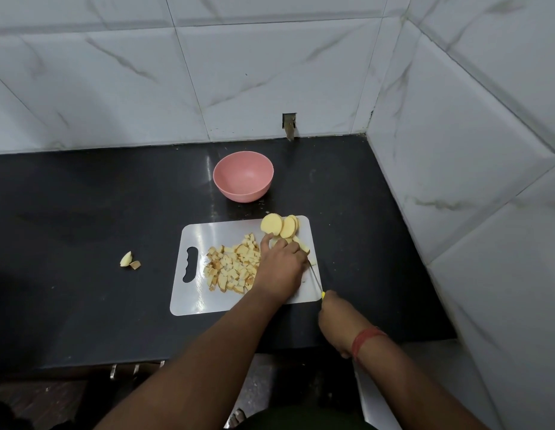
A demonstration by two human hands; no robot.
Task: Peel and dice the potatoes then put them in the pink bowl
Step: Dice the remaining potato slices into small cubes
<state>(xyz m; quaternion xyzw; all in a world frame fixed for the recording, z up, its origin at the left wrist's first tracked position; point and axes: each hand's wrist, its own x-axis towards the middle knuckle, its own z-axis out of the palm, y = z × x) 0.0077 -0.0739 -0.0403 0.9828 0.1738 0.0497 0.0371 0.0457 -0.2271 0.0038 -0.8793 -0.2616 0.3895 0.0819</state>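
Note:
A white cutting board (192, 293) lies on the black counter. A heap of diced potato (231, 263), partly browned, covers its middle. Round peeled potato slices (279, 225) lean at the board's far right corner. My left hand (281, 263) rests over potato pieces just below those slices, fingers curled down on them. My right hand (335, 318) grips a knife (316, 282) with a yellow handle, the thin blade running up to the pieces under my left hand. The pink bowl (243, 175) stands empty behind the board.
Two small potato scraps (129, 260) lie on the counter (83, 212) left of the board. Tiled walls close the back and the right side. The counter's front edge runs just below the board.

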